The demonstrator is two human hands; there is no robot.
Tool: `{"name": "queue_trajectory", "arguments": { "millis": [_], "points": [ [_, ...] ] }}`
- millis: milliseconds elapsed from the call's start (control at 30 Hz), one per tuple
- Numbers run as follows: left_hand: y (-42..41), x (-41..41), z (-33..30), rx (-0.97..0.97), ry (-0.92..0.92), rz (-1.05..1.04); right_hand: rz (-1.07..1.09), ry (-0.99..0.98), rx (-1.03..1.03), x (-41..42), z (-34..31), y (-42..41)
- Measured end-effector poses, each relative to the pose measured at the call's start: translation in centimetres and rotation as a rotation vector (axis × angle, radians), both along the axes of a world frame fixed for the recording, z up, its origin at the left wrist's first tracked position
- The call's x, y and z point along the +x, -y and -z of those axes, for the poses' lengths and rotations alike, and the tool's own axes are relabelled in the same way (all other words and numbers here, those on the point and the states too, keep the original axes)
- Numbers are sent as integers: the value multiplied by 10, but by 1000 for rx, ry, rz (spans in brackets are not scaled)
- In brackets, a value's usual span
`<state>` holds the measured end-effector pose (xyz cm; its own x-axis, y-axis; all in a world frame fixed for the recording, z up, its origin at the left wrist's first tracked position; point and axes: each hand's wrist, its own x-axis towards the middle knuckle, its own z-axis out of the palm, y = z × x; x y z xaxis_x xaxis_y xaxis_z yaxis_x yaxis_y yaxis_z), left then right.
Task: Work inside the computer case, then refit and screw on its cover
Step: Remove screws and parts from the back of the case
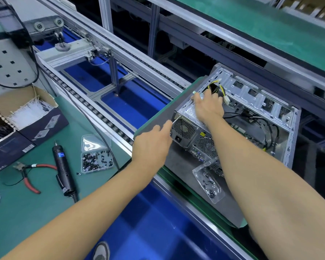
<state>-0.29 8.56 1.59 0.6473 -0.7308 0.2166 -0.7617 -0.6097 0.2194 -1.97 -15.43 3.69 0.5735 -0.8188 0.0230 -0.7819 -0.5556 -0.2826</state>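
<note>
- Bare silver sheet metal makes up the one computer case [266, 117], lying open at centre right of the frame on a grey pallet [178, 164] with a green rim; no cover is on it, so the inside shows.
- Two hands are in view. The left hand [152, 143], at centre, has its fingers curled round a thin metal tool [174, 120] whose tip meets the case's rear corner; the handle is hidden in the fist, so what kind of tool it is cannot be told.
- The right hand [207, 106], above it, lies on the power supply [188, 121] with fingers bent over its far edge; whether they grip anything cannot be told.
- One bundle of yellow and black wires [219, 90] rises just beyond that hand, ending in a white plug.
- Two clear screw trays: one [97, 158] at lower left of centre on the green bench [26, 203], one [208, 181] on the pallet, partly hidden by the right forearm.
- One black electric screwdriver [63, 167] and one pair of red-handled pliers [27, 174] lie at lower left.
- One cardboard box [24, 111] of white cable ties, at left, is cut off by the frame edge.
</note>
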Motion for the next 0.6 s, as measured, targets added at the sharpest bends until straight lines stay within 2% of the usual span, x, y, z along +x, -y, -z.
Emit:
{"name": "queue_trajectory", "arguments": {
  "millis": [67, 100, 167, 200, 267, 333, 400, 467, 600],
  "points": [
    [1, 2, -2, -128, -241, -43, 9, -8, 6, 0, -1, 1],
    [4, 5, -4, -177, -505, -38, 5, -14, 3, 0, -1, 1],
    [6, 18, -5, -343, -1177, -22, -5, -36, 2, -1, -1, 2],
    [4, 24, -6, -419, -1412, -19, 1, -26, 7, -1, -1, 2],
    [-1, 27, -4, -521, -1681, -22, 24, 13, 30, -1, 0, 2],
    [-2, 20, 1, -550, -1820, -28, 17, 18, 17, -1, -1, 1],
    [0, 16, 3, -484, -1726, 1, 26, 46, 12, -1, 0, 1],
    [4, 16, 2, -387, -1414, 38, 46, 57, 27, 1, 1, 2],
    [5, 7, 9, -114, -366, 5, 30, 39, 20, 3, 2, 1]
  ]
}}
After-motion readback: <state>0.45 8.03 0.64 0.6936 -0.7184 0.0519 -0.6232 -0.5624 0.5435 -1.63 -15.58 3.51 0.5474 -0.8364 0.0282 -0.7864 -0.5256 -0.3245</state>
